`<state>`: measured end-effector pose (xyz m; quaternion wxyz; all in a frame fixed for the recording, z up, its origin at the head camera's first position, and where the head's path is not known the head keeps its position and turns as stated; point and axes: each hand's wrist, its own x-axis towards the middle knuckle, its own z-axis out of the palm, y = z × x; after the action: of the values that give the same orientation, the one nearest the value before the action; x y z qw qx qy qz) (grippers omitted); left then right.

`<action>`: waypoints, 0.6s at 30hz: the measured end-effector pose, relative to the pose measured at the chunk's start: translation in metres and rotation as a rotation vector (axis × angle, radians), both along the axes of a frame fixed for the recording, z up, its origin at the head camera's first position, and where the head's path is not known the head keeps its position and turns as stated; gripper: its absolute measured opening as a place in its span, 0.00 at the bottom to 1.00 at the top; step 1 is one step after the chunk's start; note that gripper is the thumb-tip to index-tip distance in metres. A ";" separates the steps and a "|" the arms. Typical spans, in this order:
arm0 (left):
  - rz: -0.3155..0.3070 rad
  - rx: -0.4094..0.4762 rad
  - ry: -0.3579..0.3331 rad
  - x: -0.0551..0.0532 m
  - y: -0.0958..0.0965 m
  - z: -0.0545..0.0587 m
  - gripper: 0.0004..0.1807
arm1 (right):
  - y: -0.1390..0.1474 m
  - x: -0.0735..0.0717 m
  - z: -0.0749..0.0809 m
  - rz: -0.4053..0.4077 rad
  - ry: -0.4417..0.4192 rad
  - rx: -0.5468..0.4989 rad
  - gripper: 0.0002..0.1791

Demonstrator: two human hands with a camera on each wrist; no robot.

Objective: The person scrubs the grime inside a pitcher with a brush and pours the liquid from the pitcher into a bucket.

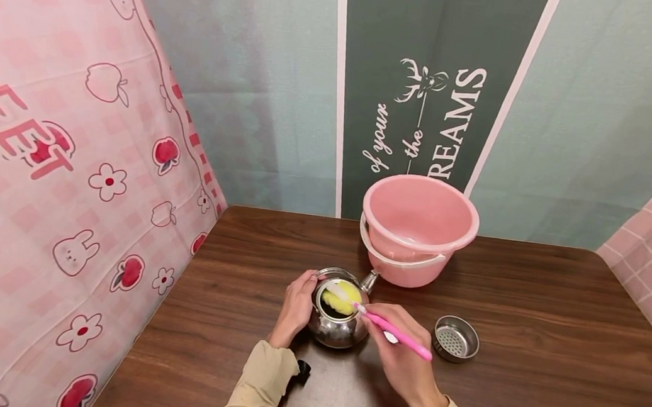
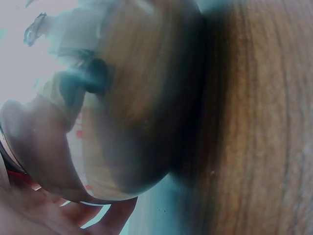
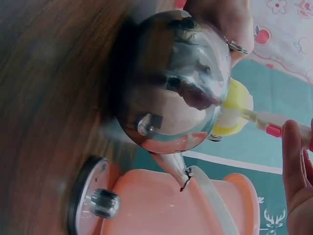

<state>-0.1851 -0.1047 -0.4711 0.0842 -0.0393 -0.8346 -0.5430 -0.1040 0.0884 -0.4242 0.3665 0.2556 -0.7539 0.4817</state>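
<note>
A shiny round steel teapot point(image 1: 338, 330) stands on the wooden table, its mouth uncovered and its spout toward the bucket. My left hand point(image 1: 296, 308) grips its left side, fingers up by the rim; in the left wrist view those fingers point(image 2: 115, 215) curve behind the pot. In my right hand point(image 1: 403, 354) I hold a sponge brush by its pink handle point(image 1: 407, 341), pinched between thumb and fingers. The brush's yellow sponge head point(image 1: 348, 296) sits at the teapot's mouth, part of it below the rim.
Behind the teapot stands a pink bucket point(image 1: 412, 272) with a white handle. A steel strainer point(image 1: 456, 339) with a perforated bottom lies right of my right hand. The right wrist view also has a steel lid point(image 3: 85, 196) with a knob. Printed cloths hang around the table.
</note>
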 end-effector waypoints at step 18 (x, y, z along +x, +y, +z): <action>-0.006 -0.009 -0.004 -0.001 -0.001 -0.001 0.18 | 0.004 -0.005 -0.019 0.129 -0.399 -0.307 0.10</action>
<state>-0.1862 -0.1061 -0.4717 0.0806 -0.0414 -0.8371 -0.5395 -0.1095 0.0926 -0.4437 0.2138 0.1444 -0.7114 0.6538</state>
